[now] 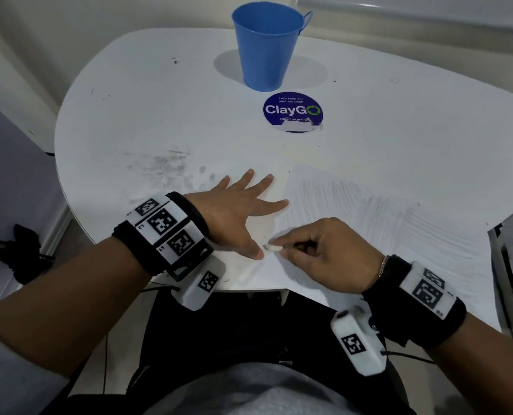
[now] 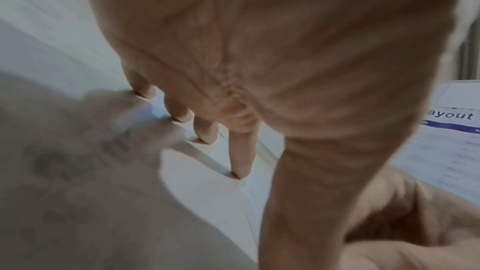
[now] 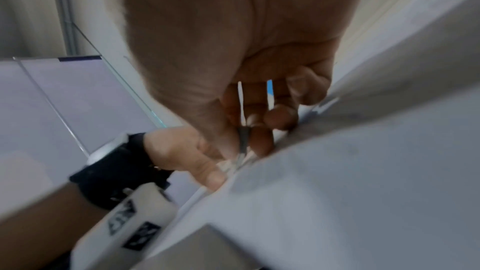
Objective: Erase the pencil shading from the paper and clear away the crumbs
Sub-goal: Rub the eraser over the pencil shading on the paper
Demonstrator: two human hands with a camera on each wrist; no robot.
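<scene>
Looks like erasing's just starting imo. Right hand (image 1: 324, 253) pinches a small white eraser (image 1: 271, 248) at the near-left edge of the paper (image 1: 399, 235) on the worktop (image 1: 159, 115), w/ shading mostly intact. Left hand (image 1: 237, 214) lies flat, fingers spread, thumb just beside the eraser. Next: firm strokes across the shading.

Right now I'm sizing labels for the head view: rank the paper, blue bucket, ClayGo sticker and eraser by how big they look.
1. paper
2. blue bucket
3. ClayGo sticker
4. eraser, partly hidden in the right hand
</scene>
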